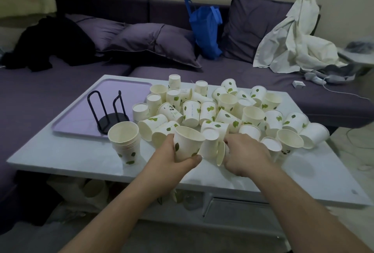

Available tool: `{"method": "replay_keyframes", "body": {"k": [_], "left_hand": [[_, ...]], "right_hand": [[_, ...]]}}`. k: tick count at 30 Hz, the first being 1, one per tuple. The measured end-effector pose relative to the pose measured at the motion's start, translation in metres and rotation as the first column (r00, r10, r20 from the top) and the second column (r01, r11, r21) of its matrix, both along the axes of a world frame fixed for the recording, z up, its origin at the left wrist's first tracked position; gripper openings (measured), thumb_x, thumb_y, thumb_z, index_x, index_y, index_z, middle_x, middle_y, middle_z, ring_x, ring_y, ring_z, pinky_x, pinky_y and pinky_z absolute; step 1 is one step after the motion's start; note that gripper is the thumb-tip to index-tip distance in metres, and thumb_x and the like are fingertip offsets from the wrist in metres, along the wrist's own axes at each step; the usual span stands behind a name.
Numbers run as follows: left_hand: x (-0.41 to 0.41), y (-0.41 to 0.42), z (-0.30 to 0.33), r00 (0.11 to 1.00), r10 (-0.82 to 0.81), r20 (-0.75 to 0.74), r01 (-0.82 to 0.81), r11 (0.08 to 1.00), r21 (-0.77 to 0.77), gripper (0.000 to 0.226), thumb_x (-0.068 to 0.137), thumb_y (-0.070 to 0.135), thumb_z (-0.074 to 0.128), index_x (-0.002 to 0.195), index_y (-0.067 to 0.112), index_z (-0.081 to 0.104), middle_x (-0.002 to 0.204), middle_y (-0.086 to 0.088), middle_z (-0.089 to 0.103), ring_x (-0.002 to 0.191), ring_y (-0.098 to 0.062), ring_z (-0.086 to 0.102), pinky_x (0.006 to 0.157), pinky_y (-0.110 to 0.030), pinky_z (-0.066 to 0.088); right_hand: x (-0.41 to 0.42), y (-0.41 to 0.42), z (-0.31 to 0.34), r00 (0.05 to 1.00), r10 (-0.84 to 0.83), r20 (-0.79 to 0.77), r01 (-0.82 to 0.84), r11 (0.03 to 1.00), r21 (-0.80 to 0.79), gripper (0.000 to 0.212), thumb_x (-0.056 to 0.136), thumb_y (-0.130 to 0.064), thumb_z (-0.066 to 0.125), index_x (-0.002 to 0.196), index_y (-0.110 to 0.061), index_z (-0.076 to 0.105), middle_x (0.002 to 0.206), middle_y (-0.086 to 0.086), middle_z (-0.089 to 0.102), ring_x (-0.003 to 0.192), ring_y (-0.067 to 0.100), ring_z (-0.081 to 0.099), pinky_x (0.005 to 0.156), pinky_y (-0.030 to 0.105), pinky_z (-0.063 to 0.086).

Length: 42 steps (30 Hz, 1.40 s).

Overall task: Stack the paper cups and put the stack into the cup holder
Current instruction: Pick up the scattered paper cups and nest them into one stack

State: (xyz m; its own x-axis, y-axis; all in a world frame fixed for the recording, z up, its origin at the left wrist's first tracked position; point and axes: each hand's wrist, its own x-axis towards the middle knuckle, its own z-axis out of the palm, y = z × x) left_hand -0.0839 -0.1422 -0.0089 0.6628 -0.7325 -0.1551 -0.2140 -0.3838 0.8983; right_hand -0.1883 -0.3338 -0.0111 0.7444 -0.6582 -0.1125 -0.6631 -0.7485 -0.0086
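Nearest, two bare forearms reach over the front edge of a pale, glossy surface (60, 157). The left hand (174, 158) has its grip wrapped around an upright paper cup (187, 143) with green leaf print, thumb underneath near the base. The right hand (245, 152) lies knuckles-up among the cups, fingers curled around a tipped cup (221, 153); how firmly it holds I cannot tell.

Left of the hands stands one stack of nested cups (125, 143), upright on the surface, just in front of a lilac tray (74, 119). On that tray sits one black wire cup holder (110, 111), round base with upright loops, nothing in it.

Behind the hands spreads the loose heap of cups (222, 109), some upright, some inverted, some on their sides; there are several dozen, too jumbled for me to count exactly.

Farther back runs a purple sofa (253, 74) with three purple cushions (153, 44), one blue bag (205, 30), a dark garment (50, 44) at the left and a crumpled white cloth (293, 38) at the right, under a cream wall.
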Motion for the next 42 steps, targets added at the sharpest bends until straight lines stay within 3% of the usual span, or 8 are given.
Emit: {"method": "replay_keyframes", "body": {"k": [7, 10, 13, 16, 20, 29, 36, 42], "left_hand": [[0.008, 0.01, 0.006, 1.0, 0.004, -0.021, -0.006, 0.997, -0.077, 0.057, 0.091, 0.052, 0.074, 0.131, 0.046, 0.033, 0.113, 0.031, 0.058, 0.101, 0.003, 0.061, 0.074, -0.015, 0.048], [0.014, 0.02, 0.02, 0.997, 0.028, -0.07, -0.04, 0.981, -0.189, 0.053, 0.094, 0.049, 0.069, 0.137, 0.046, 0.038, 0.123, 0.027, 0.061, 0.107, 0.004, 0.061, 0.089, -0.019, 0.049], [0.025, 0.036, 0.041, 0.993, 0.08, -0.082, -0.101, 0.949, -0.297, 0.047, 0.091, 0.048, 0.067, 0.133, 0.045, 0.046, 0.117, 0.026, 0.064, 0.098, 0.013, 0.064, 0.074, -0.008, 0.052], [0.047, 0.056, 0.053, 0.974, 0.224, 0.029, -0.202, 0.921, -0.333, 0.06, 0.082, 0.053, 0.072, 0.137, 0.037, 0.052, 0.124, 0.017, 0.067, 0.107, 0.0, 0.066, 0.078, -0.018, 0.052], [0.08, 0.081, 0.048, 0.911, 0.405, 0.076, -0.355, 0.866, -0.352, 0.054, 0.086, 0.033, 0.084, 0.13, 0.043, 0.053, 0.118, 0.022, 0.068, 0.106, 0.005, 0.063, 0.081, -0.019, 0.048], [0.11, 0.091, 0.008, 0.922, 0.363, 0.136, -0.342, 0.927, -0.153, 0.067, 0.077, 0.029, 0.093, 0.133, 0.034, 0.056, 0.116, 0.023, 0.064, 0.109, 0.001, 0.06, 0.082, -0.017, 0.045], [0.114, 0.093, -0.003, 0.939, 0.299, 0.172, -0.305, 0.952, 0.004, 0.09, 0.072, 0.039, 0.095, 0.147, 0.031, 0.045, 0.133, 0.017, 0.057, 0.124, -0.01, 0.053, 0.105, -0.034, 0.046], [0.115, 0.096, -0.003, 0.932, 0.303, 0.199, -0.303, 0.953, -0.034, 0.082, 0.076, 0.037, 0.093, 0.141, 0.036, 0.044, 0.116, 0.032, 0.055, 0.119, -0.005, 0.055, 0.099, -0.031, 0.047]], "right_hand": [[-0.007, 0.014, 0.04, 0.998, 0.042, -0.051, -0.029, 0.972, 0.234, 0.036, 0.07, -0.048, 0.076, 0.1, -0.032, 0.063, 0.094, -0.01, 0.067, 0.086, 0.014, 0.065, 0.075, 0.039, 0.061], [-0.009, 0.023, 0.067, 0.993, 0.054, 0.105, -0.092, 0.915, 0.394, 0.051, 0.071, -0.052, 0.081, 0.117, -0.036, 0.065, 0.103, -0.014, 0.066, 0.09, 0.009, 0.066, 0.078, 0.034, 0.06], [0.004, 0.032, 0.071, 0.917, -0.018, 0.398, -0.2, 0.843, 0.499, 0.054, 0.08, -0.048, 0.083, 0.129, -0.038, 0.062, 0.11, -0.012, 0.064, 0.096, 0.011, 0.064, 0.083, 0.036, 0.058], [0.026, 0.038, 0.061, 0.8, -0.054, 0.598, -0.29, 0.837, 0.464, 0.053, 0.084, -0.047, 0.082, 0.132, -0.033, 0.065, 0.113, -0.011, 0.068, 0.096, 0.008, 0.064, 0.079, 0.029, 0.054], [0.054, 0.053, 0.052, 0.67, -0.085, 0.737, -0.364, 0.828, 0.427, 0.053, 0.088, -0.042, 0.082, 0.136, -0.028, 0.065, 0.112, -0.015, 0.069, 0.095, 0.003, 0.064, 0.073, 0.016, 0.045], [0.106, 0.088, 0.054, 0.449, -0.123, 0.885, -0.464, 0.815, 0.349, 0.051, 0.092, -0.04, 0.08, 0.138, -0.025, 0.062, 0.112, -0.014, 0.069, 0.101, 0.005, 0.067, 0.085, 0.022, 0.055], [0.134, 0.113, 0.042, 0.509, 0.072, 0.857, -0.518, 0.822, 0.238, 0.062, 0.091, -0.042, 0.078, 0.145, -0.023, 0.056, 0.128, -0.012, 0.065, 0.115, 0.006, 0.06, 0.096, 0.028, 0.052], [0.144, 0.13, 0.024, 0.657, 0.286, 0.697, -0.539, 0.825, 0.17, 0.075, 0.093, -0.042, 0.075, 0.158, -0.023, 0.043, 0.155, -0.004, 0.053, 0.143, 0.017, 0.044, 0.119, 0.036, 0.036]]}}
